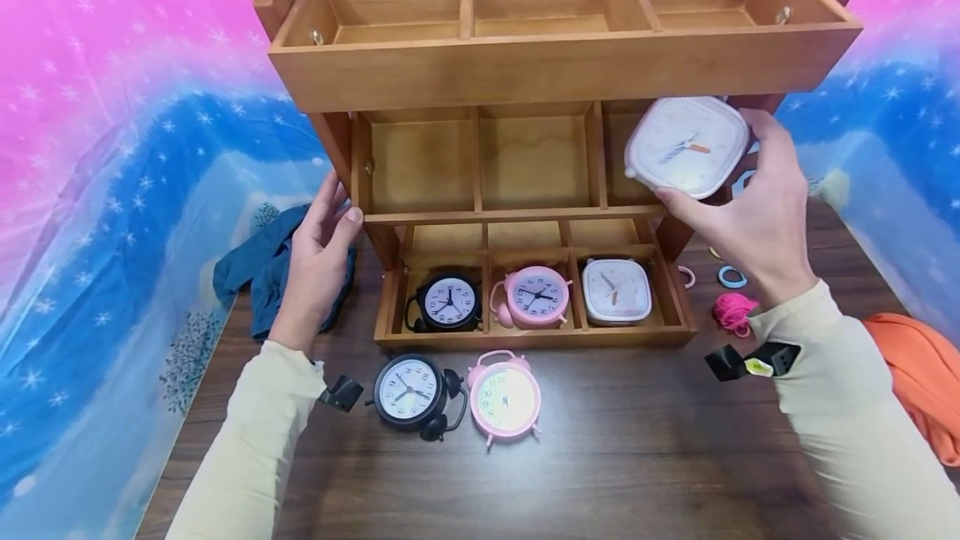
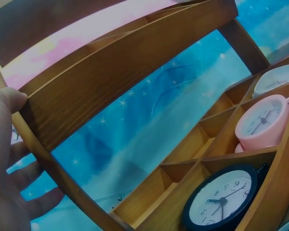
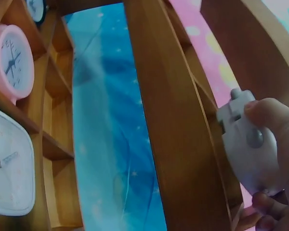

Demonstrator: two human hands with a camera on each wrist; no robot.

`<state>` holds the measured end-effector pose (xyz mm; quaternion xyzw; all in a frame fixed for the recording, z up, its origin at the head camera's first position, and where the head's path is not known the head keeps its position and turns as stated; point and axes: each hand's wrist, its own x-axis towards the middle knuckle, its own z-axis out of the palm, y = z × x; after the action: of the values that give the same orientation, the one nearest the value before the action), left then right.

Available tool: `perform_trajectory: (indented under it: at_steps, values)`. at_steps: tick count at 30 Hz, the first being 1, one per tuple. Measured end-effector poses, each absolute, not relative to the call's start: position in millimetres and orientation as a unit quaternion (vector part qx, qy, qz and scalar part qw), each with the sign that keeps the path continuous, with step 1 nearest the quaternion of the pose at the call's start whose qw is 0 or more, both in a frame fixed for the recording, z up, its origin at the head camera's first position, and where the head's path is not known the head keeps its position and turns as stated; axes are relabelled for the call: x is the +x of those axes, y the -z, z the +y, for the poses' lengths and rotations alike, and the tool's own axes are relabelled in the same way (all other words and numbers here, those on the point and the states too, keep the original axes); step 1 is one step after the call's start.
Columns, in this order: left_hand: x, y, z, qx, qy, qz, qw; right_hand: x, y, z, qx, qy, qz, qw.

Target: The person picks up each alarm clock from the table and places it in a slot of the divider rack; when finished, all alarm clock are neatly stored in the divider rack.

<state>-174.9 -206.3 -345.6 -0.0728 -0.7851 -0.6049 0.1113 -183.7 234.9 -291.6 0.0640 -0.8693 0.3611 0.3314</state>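
White square clock held up at the middle tier of a wooden shelf rack

Near, between the two hands, a black clock (image 1: 408, 391) and a pink clock (image 1: 504, 397) lie on the worktop (image 1: 615, 457). Beyond, the left hand (image 1: 318, 261) rests with relaxed fingers on the shelf rack (image 1: 562, 65) post; the right hand (image 1: 757, 207) grips the white square clock (image 1: 686, 144) before the middle tier's right compartment.
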Motion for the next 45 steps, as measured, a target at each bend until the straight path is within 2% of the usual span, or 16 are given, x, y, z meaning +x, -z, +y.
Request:
perform_trajectory:
  at_steps: [6,13,18,22,28,32,40,45]
  values:
    - [-175,346,-206,-0.069,0.609,-0.783,0.110,-195,296,229,0.077,-0.327,-0.892,0.303]
    - [-175,347,-205,-0.071,0.611,-0.781,0.112,-196,291,227,0.059,-0.270,-0.933,0.230]
    - [-175,347,-204,-0.071,0.610,-0.781,0.110,-192,291,229,0.073,-0.270,-0.934,0.222]
    - [-175,347,-205,-0.071,0.612,-0.780,0.109,-184,293,230,0.092,-0.292,-0.918,0.254]
    - [-175,347,-205,-0.070,0.608,-0.783,0.110,-157,305,234,0.097,-0.364,-0.865,0.332]
    - [-175,346,-205,-0.071,0.608,-0.783,0.111,-138,316,234,0.109,-0.404,-0.840,0.346]
    - [-175,346,-205,-0.073,0.610,-0.781,0.111,-111,348,212,0.178,-0.400,-0.849,0.296]
    - [-174,346,-205,-0.075,0.614,-0.778,0.109,-100,382,184,0.237,-0.377,-0.866,0.226]
